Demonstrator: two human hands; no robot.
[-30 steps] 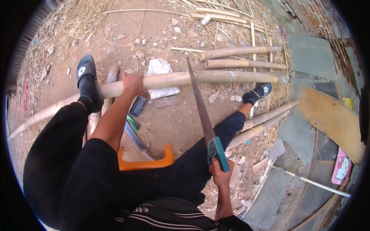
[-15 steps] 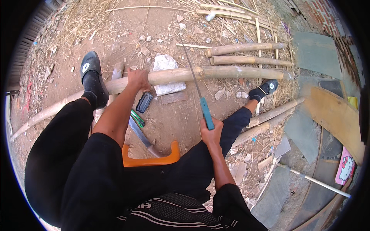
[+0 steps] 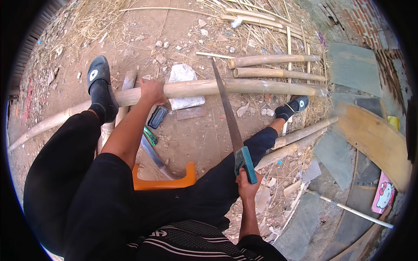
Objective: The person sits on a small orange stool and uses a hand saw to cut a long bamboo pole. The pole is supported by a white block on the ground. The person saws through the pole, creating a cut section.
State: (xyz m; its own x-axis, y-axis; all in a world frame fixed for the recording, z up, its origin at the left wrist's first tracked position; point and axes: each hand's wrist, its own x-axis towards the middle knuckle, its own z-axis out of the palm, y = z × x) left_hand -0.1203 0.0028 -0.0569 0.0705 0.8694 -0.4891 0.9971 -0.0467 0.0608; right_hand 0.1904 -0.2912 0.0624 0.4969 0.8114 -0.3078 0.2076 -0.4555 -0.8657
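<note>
A long bamboo pole (image 3: 191, 88) runs across in front of me, over a white stone block (image 3: 187, 102). My left hand (image 3: 152, 91) is closed around the pole, left of the block. In my right hand (image 3: 249, 182) is the teal handle of a handsaw (image 3: 230, 119). The saw's blade slants up and away, crossing the pole right of the block; whether its teeth touch the bamboo I cannot tell. Nearer me lie a small black tray (image 3: 157, 116), a green box cutter (image 3: 150, 135) and a long metal blade (image 3: 152, 152).
My shoed feet (image 3: 99, 78) flank the block, the left one against the pole. Shorter bamboo lengths (image 3: 274, 60) lie beyond it, others (image 3: 305, 132) by my right leg. An orange plastic piece (image 3: 163, 184) is near my lap. Flat boards (image 3: 370, 139) cover the right side.
My right hand has drawn back toward me and slightly right with the saw, and more of the blade's flat side shows. My left hand stays on the pole.
</note>
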